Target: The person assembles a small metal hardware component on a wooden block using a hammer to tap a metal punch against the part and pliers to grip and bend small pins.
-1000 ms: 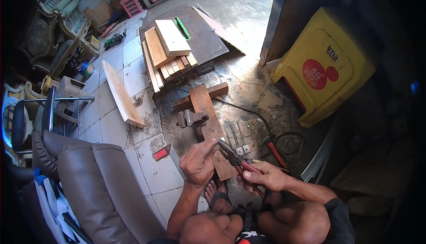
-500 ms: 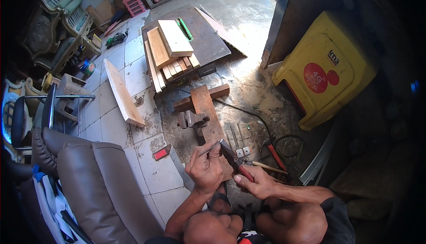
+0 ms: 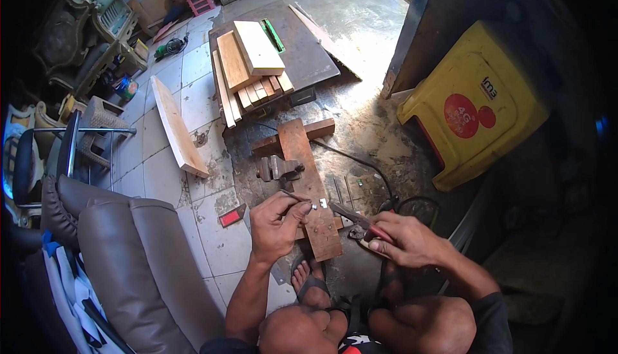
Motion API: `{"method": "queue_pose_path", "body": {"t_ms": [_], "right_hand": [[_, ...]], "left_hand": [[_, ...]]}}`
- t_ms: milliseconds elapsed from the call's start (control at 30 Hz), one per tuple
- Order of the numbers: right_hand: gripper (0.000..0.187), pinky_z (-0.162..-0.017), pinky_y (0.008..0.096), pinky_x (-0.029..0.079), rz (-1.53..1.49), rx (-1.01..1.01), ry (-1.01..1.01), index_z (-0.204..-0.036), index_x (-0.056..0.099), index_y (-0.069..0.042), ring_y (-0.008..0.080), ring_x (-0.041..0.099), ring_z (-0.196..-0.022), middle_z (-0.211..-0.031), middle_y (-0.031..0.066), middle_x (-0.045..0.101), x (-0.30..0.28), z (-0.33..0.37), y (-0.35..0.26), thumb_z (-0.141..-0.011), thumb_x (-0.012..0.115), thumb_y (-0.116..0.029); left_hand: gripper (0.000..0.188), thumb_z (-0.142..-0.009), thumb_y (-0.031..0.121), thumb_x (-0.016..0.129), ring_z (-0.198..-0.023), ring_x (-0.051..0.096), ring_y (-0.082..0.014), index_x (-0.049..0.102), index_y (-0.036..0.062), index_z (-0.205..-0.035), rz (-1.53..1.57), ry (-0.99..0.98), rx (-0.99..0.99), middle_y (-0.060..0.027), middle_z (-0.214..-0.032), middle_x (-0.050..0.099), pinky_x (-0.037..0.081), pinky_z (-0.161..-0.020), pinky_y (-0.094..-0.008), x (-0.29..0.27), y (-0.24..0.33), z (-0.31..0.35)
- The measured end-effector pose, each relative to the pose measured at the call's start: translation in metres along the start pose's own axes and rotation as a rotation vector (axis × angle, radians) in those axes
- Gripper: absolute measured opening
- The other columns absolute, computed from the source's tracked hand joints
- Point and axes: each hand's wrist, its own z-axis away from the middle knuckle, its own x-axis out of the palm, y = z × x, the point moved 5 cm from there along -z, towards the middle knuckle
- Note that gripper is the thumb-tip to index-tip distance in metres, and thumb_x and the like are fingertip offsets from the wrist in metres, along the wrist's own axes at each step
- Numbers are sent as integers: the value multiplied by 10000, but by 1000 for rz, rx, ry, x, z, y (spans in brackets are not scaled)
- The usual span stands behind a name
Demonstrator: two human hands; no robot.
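My left hand is closed in a pinch on a thin dark metal rod, held above the wooden plank. A small shiny bit shows at its fingertips. In my right hand are pliers with red handles, their jaws pointing left toward the left hand, a short way apart from it. Between the jaws and my left fingertips a small whitish metal piece shows over the plank; whether it rests there or touches the jaws I cannot tell. A metal vise sits at the plank's left side.
Beyond the plank, stacked boards lie on a low dark table. A yellow plastic stool stands right, a brown padded seat left. One board leans over the tiles near a red object. A black cable crosses the floor.
My hands have moved apart, the left one leftward and the right one rightward with the pliers. The plier jaws have left the rod, and the handles look more spread.
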Motion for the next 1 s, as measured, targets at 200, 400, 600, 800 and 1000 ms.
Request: {"method": "queue_pose_path", "body": {"t_ms": [200,400,600,800,1000], "right_hand": [[377,-834,493,544,123,-91,-90,-1210,668,3,406,676,-973,-1156,198,645,-23,-20,-8,-1014,643,-317],[387,-819,490,530,62,-92,-214,-1222,660,6,403,665,-938,-1115,191,633,-20,-28,-4,-1014,646,-319],[344,-851,478,527,-9,-71,-284,-1238,645,2,404,653,-983,-1130,196,618,-6,-28,0,-1009,630,-254],[416,-941,472,524,-77,-113,-318,-1306,625,-26,407,634,-1108,-1268,217,590,2,-26,6,-899,557,-72],[485,-993,474,508,-60,-148,-262,-1349,613,-43,422,614,-1154,-1300,224,573,9,-22,16,-867,555,-52]], "left_hand": [[97,-950,-6,720,-651,659,-120,750,-93,-982,-44,-111,100,-98,-831,720,529,-589,-257,0,10,-5],[95,-968,-18,694,-639,647,-100,746,-97,-976,152,-83,-62,-101,-834,721,519,-572,-233,0,9,2],[99,-979,-3,693,-626,636,-87,746,-83,-1004,238,-38,-159,-96,-842,726,512,-559,-217,1,1,9],[114,-985,21,696,-612,621,-76,754,-76,-995,278,-36,-231,-58,-782,706,502,-551,-213,7,5,6],[141,-985,71,722,-603,609,-55,768,-45,-919,295,-66,-321,-27,-745,693,501,-544,-225,10,2,5]]}}
